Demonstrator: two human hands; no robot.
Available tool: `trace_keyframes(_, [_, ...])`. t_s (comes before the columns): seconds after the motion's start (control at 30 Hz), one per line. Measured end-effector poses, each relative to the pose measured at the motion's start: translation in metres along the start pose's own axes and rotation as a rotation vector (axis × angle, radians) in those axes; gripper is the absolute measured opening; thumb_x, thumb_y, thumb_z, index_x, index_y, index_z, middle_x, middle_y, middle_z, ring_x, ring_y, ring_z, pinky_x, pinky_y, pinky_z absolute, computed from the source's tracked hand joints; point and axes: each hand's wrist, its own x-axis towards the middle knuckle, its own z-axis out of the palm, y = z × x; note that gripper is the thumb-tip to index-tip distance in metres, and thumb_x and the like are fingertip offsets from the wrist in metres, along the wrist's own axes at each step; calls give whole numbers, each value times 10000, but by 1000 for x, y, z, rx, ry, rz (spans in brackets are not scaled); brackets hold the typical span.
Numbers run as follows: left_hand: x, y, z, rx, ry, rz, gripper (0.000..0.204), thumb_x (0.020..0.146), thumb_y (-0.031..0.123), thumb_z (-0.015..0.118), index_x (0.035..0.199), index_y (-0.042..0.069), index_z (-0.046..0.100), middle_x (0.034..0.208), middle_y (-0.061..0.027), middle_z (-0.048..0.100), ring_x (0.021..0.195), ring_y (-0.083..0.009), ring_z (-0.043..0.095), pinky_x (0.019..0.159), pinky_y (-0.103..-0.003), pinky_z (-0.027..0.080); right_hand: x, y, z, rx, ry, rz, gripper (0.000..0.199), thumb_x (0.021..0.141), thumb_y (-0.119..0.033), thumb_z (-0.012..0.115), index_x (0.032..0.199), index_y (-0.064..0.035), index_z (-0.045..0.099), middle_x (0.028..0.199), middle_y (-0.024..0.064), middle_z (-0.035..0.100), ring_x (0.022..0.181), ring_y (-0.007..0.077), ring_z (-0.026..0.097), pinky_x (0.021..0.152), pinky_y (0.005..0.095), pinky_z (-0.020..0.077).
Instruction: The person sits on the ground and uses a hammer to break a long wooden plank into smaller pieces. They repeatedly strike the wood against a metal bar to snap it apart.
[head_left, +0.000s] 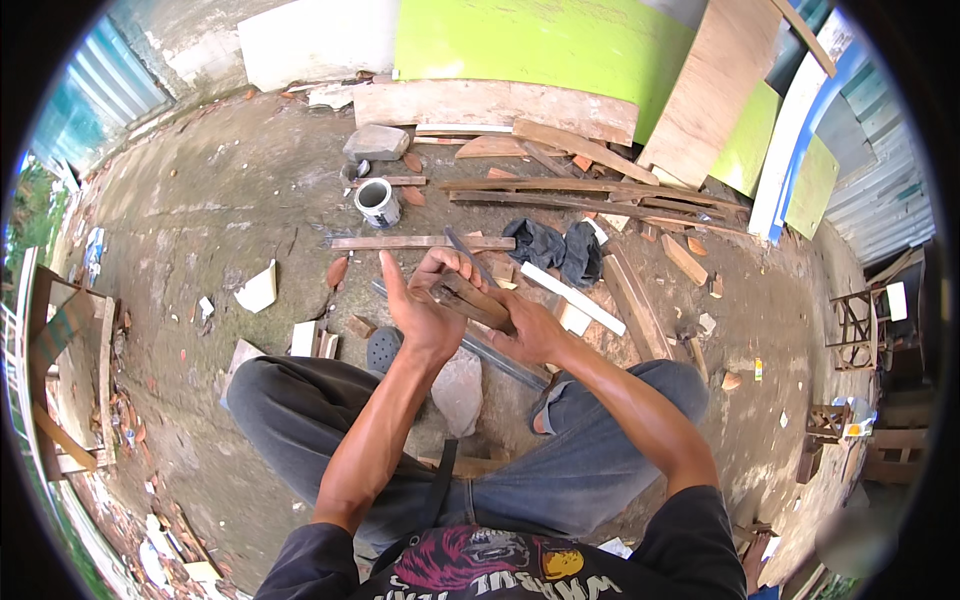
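Bare concrete floor (pixel 230 200) littered with wood offcuts spreads out beyond my knees, a small paint can (pixel 377 202) well ahead of my grip. My left hand (pixel 420 300) has its fingers curled over the upper end of a dark wooden piece (pixel 470 300), palm facing right. My right hand (pixel 535 335) is clamped on its lower end, so the piece lies slanted between both hands.

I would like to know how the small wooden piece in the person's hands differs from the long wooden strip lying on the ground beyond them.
The small wooden piece is short, dark brown and angled, gripped between the left hand and right hand. The long wooden strip is much longer, paler reddish-brown, and lies flat and nearly level on the concrete ground, touched by nobody. Both are narrow, straight-edged pieces of wood.
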Motion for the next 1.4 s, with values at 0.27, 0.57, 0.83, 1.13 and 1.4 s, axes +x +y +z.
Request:
trace_keyframes(0.27, [-10, 2, -2, 359, -415, 47, 776, 953, 718, 105, 705, 65, 444, 685, -72, 457, 655, -206, 468, 681, -338, 427, -5, -12, 1, 63, 54, -128, 519, 745, -260, 716, 1187, -58, 534, 924, 198, 644, 810, 406, 639, 703, 454, 515])
trace_keyframes(0.57, [-32, 3, 4, 527, -493, 104, 795, 967, 680, 59, 695, 51, 462, 691, -80, 475, 653, -189, 476, 683, -315, 412, -7, -19, -7, 77, 54, -294, 439, 684, -219, 744, 1057, -86, 554, 924, 119, 632, 812, 355, 633, 705, 414, 514])
trace_keyframes(0.83, [-32, 2, 4, 383, -533, 119, 788, 980, 660, 77, 711, 41, 484, 674, -63, 505, 653, -165, 481, 643, -290, 393, -3, -23, -8, 137, 137, -312, 471, 651, -230, 802, 1043, -115, 567, 895, 75, 649, 812, 319, 657, 705, 398, 523])
trace_keyframes(1.13, [-37, 1, 5, 516, -518, 122, 774, 981, 651, 100, 686, 43, 479, 661, -88, 499, 623, -191, 495, 635, -307, 413, -9, -22, 4, 282, 93, -169, 387, 678, -158, 819, 997, -107, 607, 853, 103, 686, 782, 298, 693, 671, 367, 531])
trace_keyframes(1.4, [-26, 12, 11, 296, -391, 91, 685, 983, 602, 194, 640, 69, 454, 617, -77, 484, 588, -197, 493, 654, -318, 437, -2, -30, 8, 336, 186, -129, 252, 685, -126, 789, 860, -67, 618, 703, 129, 651, 638, 303, 670, 566, 344, 504])
